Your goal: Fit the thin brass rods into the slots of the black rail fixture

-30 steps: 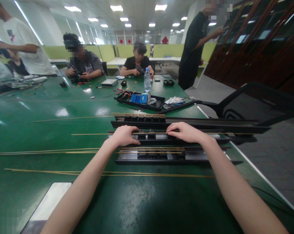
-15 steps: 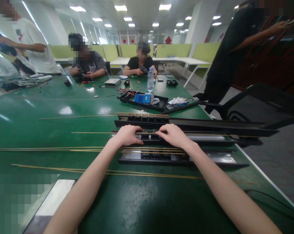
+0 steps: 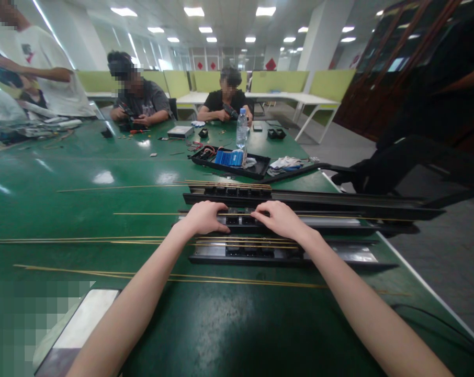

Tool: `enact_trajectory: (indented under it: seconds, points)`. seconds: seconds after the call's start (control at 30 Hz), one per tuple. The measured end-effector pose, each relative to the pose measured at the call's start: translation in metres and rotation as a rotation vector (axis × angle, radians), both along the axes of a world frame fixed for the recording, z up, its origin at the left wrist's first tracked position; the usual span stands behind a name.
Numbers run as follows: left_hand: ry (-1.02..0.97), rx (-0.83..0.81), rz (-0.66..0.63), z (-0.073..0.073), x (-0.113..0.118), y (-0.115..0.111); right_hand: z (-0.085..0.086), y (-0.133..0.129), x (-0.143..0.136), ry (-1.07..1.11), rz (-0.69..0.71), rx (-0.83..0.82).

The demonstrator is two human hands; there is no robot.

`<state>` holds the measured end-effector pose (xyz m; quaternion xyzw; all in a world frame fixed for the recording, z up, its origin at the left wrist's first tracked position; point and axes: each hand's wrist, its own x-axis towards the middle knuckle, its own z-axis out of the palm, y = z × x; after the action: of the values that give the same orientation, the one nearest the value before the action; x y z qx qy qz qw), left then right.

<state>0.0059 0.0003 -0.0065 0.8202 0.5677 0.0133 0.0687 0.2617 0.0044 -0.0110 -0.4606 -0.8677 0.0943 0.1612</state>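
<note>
the left hand [image 3: 205, 217] is spreading its thumb and fingers apart across the middle rail [image 3: 342, 223], beside the small black blocks [image 3: 232, 220] sitting in it, but whether it is squeezing, i cannot tell. the right hand [image 3: 274, 214] is pinching its thumb and pointing finger together on a long gold rod [image 3: 150, 213], which is lying along the middle rail and sticking out past its left end over the green desk [image 3: 174, 330]. to be doing this well, i am guessing, the left hand should be holding the rail steady, and the right should be pinching softly near the blocks, so the thin rod is not bending. the hands are hiding bits of the rod and rail, so whether the rod is touching the blocks, i cannot tell. the right arm [image 3: 362, 283] is covering part of the front rail [image 3: 240, 261]. the left edge is cutting off other gold rods [image 3: 64, 240], and a dark-dressed person [image 3: 433, 115] is looking blurry.
</note>
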Motion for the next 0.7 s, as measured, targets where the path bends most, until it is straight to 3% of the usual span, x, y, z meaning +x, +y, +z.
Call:
enact_trajectory:
  seconds: [0.7]
  points:
    - [0.017,0.005,-0.003,0.0002,0.0009,-0.0004,0.0016,-0.0021,-0.0012,-0.018,-0.024,0.035]
